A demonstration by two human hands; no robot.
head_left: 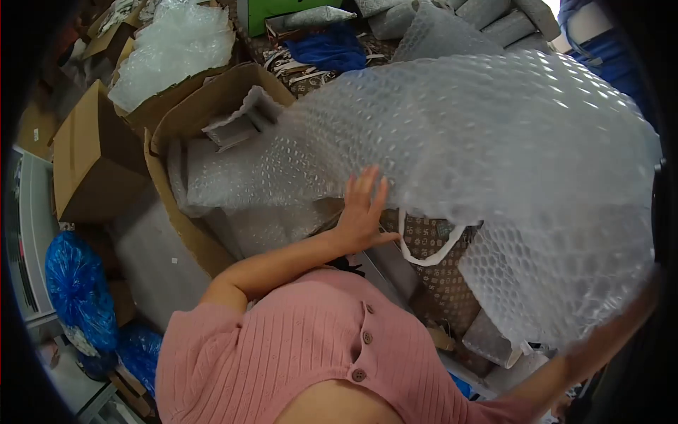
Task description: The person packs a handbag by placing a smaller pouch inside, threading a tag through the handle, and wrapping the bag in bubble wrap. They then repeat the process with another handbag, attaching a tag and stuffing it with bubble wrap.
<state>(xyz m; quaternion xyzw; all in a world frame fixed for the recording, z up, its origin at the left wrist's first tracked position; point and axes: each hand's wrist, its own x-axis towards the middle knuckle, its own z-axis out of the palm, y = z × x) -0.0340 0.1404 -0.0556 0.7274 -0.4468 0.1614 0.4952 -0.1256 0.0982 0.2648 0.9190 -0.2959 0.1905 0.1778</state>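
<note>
A large sheet of clear bubble wrap [452,134] spreads across the middle and right of the head view. My left hand [364,212] has its fingers spread against the sheet's lower edge. At the far right my right forearm reaches up beside the wrap, and the hand is hidden behind it or lost in the dark frame edge. The wrap's left end lies in an open cardboard box [176,205], which also holds grey-white wrapped pieces [244,124]. Just right of my left hand is a brown patterned bag [445,283] with a white handle.
A closed cardboard box [95,155] and a blue plastic bag [79,290] stand at the left. Another box at the upper left holds clear plastic [169,53]. Blue cloth [326,48] and silvery wrapped rolls [494,21] lie at the back.
</note>
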